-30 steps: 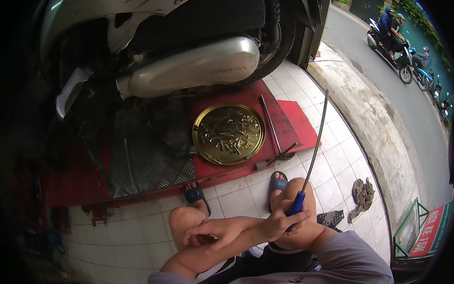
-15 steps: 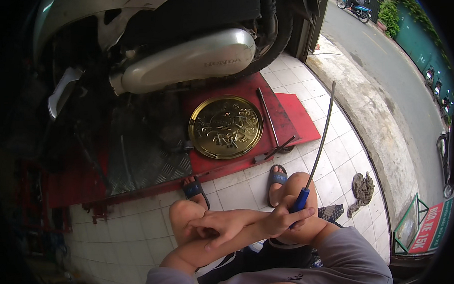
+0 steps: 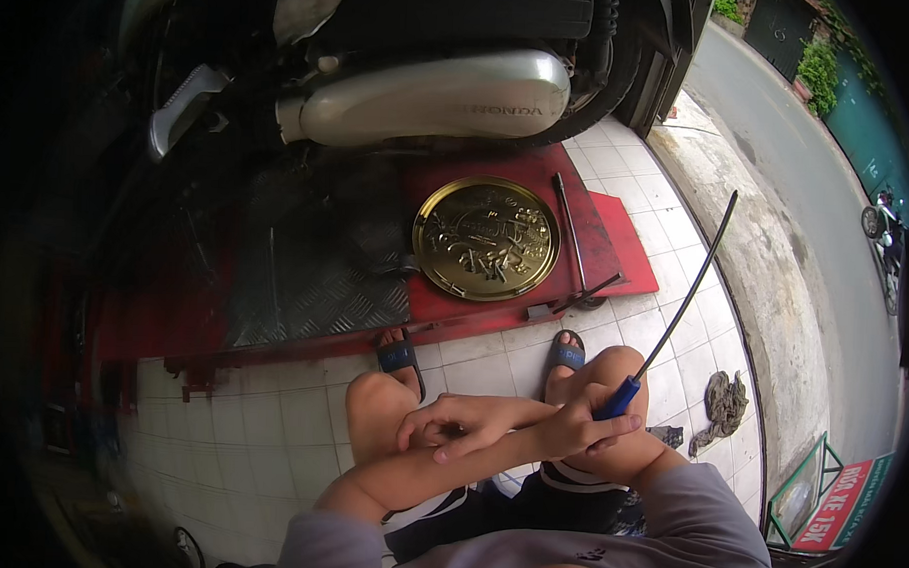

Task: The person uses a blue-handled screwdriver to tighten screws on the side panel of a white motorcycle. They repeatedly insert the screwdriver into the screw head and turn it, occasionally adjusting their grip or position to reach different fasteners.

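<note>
My forearms cross over my knees. At the end of the arm from the lower left, my left hand point(image 3: 588, 429) is closed round the blue handle of a long screwdriver point(image 3: 686, 302). Its thin dark shaft points up and to the right, with the tip over the curb edge and touching nothing. My right hand point(image 3: 462, 424) lies across my left forearm with its fingers loosely apart. A dark patch under its fingers cannot be made out. Beyond my feet, a round gold tray point(image 3: 486, 240) with a raised pattern lies on a red platform point(image 3: 419, 168).
A scooter with a silver side cover point(image 3: 436, 98) stands over the platform. A long metal rod point(image 3: 571, 228) and a dark bar tool point(image 3: 574, 298) lie beside the tray. To the right are a crumpled rag point(image 3: 722, 409) on white tiles, a red sign point(image 3: 847, 503) and the street.
The screwdriver's shaft leans further right than before. The whole view has shifted, so the scooter and tray sit higher and more to the right. Both hands keep their crossed pose.
</note>
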The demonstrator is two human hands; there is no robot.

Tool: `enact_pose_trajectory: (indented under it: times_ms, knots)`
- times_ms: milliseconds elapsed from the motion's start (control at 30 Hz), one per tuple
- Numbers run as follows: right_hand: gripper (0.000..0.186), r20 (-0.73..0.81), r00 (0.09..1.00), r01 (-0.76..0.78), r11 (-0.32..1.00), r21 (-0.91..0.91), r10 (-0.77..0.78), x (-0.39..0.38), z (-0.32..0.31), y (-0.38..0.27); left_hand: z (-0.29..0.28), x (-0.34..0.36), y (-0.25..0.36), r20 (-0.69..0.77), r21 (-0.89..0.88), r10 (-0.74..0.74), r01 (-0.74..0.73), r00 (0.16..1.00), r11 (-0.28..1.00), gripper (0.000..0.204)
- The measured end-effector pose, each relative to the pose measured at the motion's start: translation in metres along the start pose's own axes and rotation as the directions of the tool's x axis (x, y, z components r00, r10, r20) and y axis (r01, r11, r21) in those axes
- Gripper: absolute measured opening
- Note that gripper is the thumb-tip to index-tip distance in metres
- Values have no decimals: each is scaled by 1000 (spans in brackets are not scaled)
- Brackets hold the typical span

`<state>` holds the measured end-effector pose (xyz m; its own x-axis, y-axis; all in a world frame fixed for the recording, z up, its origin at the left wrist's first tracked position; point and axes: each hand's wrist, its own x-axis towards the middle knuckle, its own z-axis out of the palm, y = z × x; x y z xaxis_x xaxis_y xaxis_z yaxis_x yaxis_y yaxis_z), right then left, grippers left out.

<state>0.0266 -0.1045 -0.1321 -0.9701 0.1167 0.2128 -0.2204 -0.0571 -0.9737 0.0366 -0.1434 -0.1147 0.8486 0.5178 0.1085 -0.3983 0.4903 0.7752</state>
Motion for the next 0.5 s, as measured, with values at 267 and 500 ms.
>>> enact_pose_trajectory:
  times_ms: [267,500]
  knots:
    - [48,-751,648,130,990,-56,-128,-49,-65,-52,-15,-52,88,-308,259,453,-384,837,886,28]
    - [38,-736,636,-15,950,-311,-231,57,-29,-155,11,-94,142,-526,85,427,-455,736,887,24]
